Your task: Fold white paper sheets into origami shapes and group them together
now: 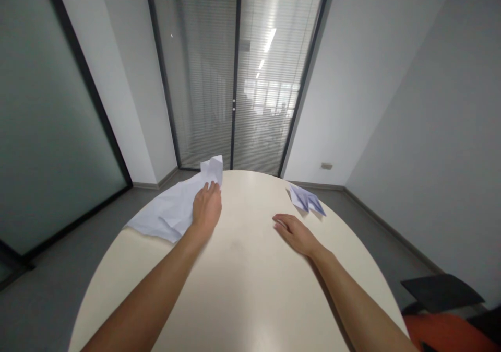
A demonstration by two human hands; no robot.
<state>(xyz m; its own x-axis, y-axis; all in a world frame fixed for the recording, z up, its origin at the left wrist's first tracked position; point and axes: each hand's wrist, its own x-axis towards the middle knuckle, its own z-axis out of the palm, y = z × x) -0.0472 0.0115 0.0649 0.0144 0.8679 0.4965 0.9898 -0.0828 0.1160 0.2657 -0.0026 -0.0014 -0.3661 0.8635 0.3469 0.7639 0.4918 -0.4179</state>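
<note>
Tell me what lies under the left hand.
The left hand lies on a crumpled white paper sheet, which rests on the round table. The sheet's part beneath the palm is covered.

- A crumpled white sheet (pixel 168 213) is lying at the table's (pixel 242 273) far left edge, its far corner sticking up, touching my left hand (pixel 206 208).
- A small folded paper (pixel 307 199) is lying flat near the far right edge.

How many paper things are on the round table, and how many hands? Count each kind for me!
Large crumpled white paper sheet: 1
Small folded white paper shape: 1
Bare hands: 2 (left hand on the sheet, right hand near the folded shape, not touching it)
Total: 4
</note>
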